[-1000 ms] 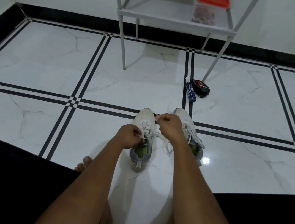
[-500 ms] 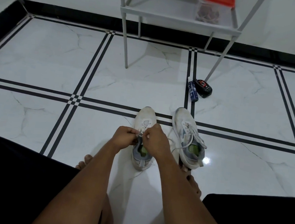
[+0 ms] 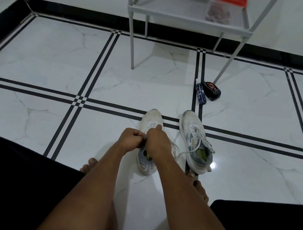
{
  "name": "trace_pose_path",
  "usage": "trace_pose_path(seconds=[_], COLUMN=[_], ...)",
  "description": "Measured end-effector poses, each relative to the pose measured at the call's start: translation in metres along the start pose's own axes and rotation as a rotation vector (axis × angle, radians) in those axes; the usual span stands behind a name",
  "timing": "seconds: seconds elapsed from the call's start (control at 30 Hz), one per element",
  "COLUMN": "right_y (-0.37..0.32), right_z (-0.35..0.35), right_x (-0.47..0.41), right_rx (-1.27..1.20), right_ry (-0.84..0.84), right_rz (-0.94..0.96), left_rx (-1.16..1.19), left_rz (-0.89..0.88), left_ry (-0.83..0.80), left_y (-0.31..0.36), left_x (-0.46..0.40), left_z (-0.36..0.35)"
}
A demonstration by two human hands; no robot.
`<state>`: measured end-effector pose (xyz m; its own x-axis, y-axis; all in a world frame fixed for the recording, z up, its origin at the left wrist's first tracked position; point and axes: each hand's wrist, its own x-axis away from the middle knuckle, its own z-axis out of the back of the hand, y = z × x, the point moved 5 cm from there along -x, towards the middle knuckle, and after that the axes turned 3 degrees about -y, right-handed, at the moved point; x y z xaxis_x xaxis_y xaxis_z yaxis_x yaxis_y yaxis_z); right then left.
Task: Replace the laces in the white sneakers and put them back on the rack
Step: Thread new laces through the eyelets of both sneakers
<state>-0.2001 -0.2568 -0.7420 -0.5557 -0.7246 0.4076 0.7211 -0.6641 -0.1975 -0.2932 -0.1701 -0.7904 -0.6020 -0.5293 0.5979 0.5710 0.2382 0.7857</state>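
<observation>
Two white sneakers stand side by side on the tiled floor, toes pointing away from me. Over the left sneaker [image 3: 152, 120] both my hands work close together. My left hand [image 3: 131, 138] is curled and pinches the white lace at the shoe's left side. My right hand [image 3: 156, 141] covers the lacing area with fingers curled round the lace [image 3: 173, 146], whose loose end trails to the right. The right sneaker [image 3: 193, 127] stands untouched, its lace threaded and hanging loose. The grey metal rack [image 3: 189, 19] stands at the wall beyond.
A clear box with a red lid [image 3: 224, 7] sits on the rack's lowest shelf. A dark blue bottle [image 3: 200, 93] and a black tin [image 3: 211, 90] lie by the rack's front right leg. My bare feet [image 3: 198, 187] rest just behind the shoes.
My right hand came down from the toe end and joined my left hand over the left sneaker's lacing. The right sneaker is uncovered. The view tilted slightly.
</observation>
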Motion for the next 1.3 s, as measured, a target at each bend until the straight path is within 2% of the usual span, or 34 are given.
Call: trace_pose_path(seconds=[0.3, 0.4, 0.5, 0.6, 0.67, 0.73, 0.87, 0.9, 0.93, 0.97, 1.03, 1.1, 1.13, 1.17, 1.2, 1.27, 1.3], right_y=[0.009, 0.011, 0.014, 0.019, 0.025, 0.027, 0.025, 0.025, 0.025, 0.025, 0.025, 0.025, 0.026, 0.026, 0.027, 0.024, 0.023], right_z=[-0.008, -0.010, -0.019, -0.027, -0.040, -0.056, -0.065, -0.063, -0.062, -0.061, -0.064, -0.067, -0.069, -0.070, -0.071, -0.071, -0.070], right_x=[0.003, 0.003, 0.004, 0.020, 0.036, 0.046, 0.044, 0.043, 0.044, 0.044, 0.045, 0.045, 0.044, 0.043, 0.043, 0.042, 0.043], right_rx=[-0.024, -0.029, -0.028, -0.106, -0.207, -0.254, -0.275, -0.288, -0.303, -0.317, -0.354, -0.395, -0.416, -0.437, -0.457, -0.490, -0.509], right_ry=[-0.004, 0.058, 0.173, 0.407, 0.497, 0.483, 0.443, 0.448, 0.449, 0.451, 0.444, 0.435, 0.430, 0.418, 0.407, 0.397, 0.397], right_rz=[0.049, 0.058, 0.055, 0.009, -0.054, -0.141, -0.216, -0.225, -0.232, -0.239, -0.254, -0.270, -0.277, -0.282, -0.288, -0.301, -0.306], left_rx=[0.058, 0.098, 0.077, 0.043, -0.037, -0.084, 0.259, 0.241, 0.085, -0.169, -0.622, -0.838, -0.812, -0.649, -0.324, 0.484, 0.682], left_rz=[0.063, 0.134, 0.119, 0.097, 0.094, 0.056, 0.014, 0.002, -0.012, 0.001, 0.108, 0.163, 0.140, 0.109, 0.093, 0.106, 0.111], left_ry=[-0.009, -0.023, -0.033, 0.018, 0.042, 0.119, 0.362, 0.380, 0.345, 0.270, 0.050, -0.140, -0.140, -0.084, -0.012, 0.108, 0.119], left_y=[0.001, -0.002, -0.003, -0.004, 0.004, 0.022, 0.072, 0.083, 0.088, 0.093, 0.075, 0.054, 0.050, 0.050, 0.051, 0.051, 0.051], left_x=[0.005, 0.004, 0.005, 0.004, 0.006, 0.004, -0.003, -0.010, -0.015, -0.013, -0.012, -0.006, -0.005, -0.005, -0.003, -0.002, -0.001], left_z=[0.001, -0.001, -0.003, -0.002, 0.000, 0.009, 0.044, 0.054, 0.057, 0.056, 0.036, 0.013, 0.008, 0.007, 0.013, 0.032, 0.037])
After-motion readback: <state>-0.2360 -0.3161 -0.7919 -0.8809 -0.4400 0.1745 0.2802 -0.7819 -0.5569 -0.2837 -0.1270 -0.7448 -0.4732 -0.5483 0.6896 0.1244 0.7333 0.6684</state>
